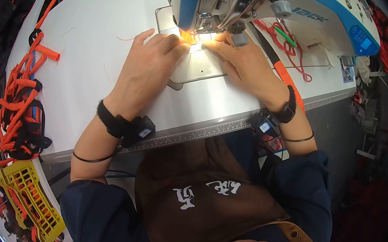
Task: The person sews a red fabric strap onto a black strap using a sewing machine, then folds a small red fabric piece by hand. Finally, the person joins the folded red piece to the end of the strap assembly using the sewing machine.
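My left hand [156,60] is at the left side of the needle area of a sewing machine [219,3], with thumb and index finger pressed together on a bright orange strip of fabric [188,36]. Opposite it, my right hand [244,60] has its thumb and fingertips closed close to the presser foot. What those fingers pinch is lost in the lamp's glare and behind a machine knob. Both hands rest over the metal needle plate [200,67]. Beside my right wrist lies a black and orange strap [287,78], running over the table's front edge.
A tangled heap of orange and black straps [22,104] lies on the table's left side. Red cord [300,63] and a green stick-like piece [285,37] sit right of the needle. A measuring tape [191,134] lines the front edge. A yellow plastic basket [31,201] stands lower left.
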Demonstrator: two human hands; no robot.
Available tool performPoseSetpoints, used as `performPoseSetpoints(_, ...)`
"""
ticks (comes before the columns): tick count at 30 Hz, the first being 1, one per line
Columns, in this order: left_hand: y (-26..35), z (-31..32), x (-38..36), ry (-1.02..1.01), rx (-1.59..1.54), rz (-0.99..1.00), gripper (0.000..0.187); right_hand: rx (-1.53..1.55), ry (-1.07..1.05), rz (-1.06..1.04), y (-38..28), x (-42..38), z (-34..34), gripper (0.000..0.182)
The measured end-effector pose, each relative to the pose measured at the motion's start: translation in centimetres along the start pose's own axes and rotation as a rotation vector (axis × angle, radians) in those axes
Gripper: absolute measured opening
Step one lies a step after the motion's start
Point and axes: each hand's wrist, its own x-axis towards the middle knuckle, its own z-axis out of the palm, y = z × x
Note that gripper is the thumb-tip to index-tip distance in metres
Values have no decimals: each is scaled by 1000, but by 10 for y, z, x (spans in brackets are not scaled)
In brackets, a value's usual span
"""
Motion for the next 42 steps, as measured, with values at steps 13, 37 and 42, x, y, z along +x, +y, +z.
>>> performPoseSetpoints(13,-4,1,1,-9,-134,-25,39,5,0,-5,-1,0,0,46)
performPoseSetpoints(37,-5,2,0,-16,-139,-60,48,-16,-22,-8,0,0,-3,49)
performPoseSetpoints(42,-5,1,1,-23,-151,-66,48,-21,-33,-1,1,0,-2,50)
